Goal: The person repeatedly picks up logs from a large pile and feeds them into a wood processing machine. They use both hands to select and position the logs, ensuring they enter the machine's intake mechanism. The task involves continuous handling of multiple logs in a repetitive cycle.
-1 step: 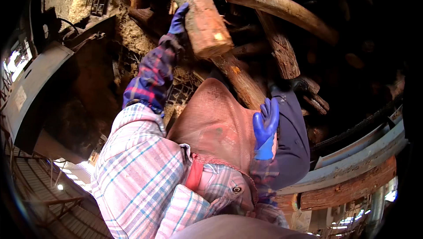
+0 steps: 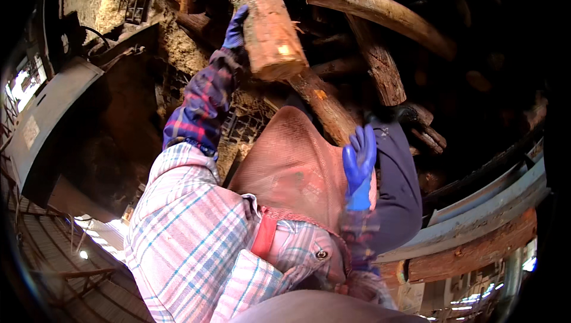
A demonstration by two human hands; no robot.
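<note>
A thick barked log [image 2: 264,25] slants away from me at the top middle, its pale sawn end nearest me. My left hand [image 2: 237,28], in a blue-purple glove, grips the left side of this log; its palm and some fingers are hidden. Beneath the sawn end lies a thinner log [image 2: 324,106], running down toward my apron [image 2: 285,150]. My right hand [image 2: 360,162], also gloved in blue, is raised beside my right thigh with fingers stretched upward and nothing in it. It is nearest the lower end of the thinner log.
A curved pale log [image 2: 375,11] and a dark-barked log [image 2: 383,73] lie at the upper right, with more wood in shadow. To the left stands a large metal-edged bin [image 2: 56,106]. A grey metal rail [image 2: 476,225] runs along the right.
The log's sawn end has shifted slightly left with my left hand. My right hand has risen a little, its fingers still extended.
</note>
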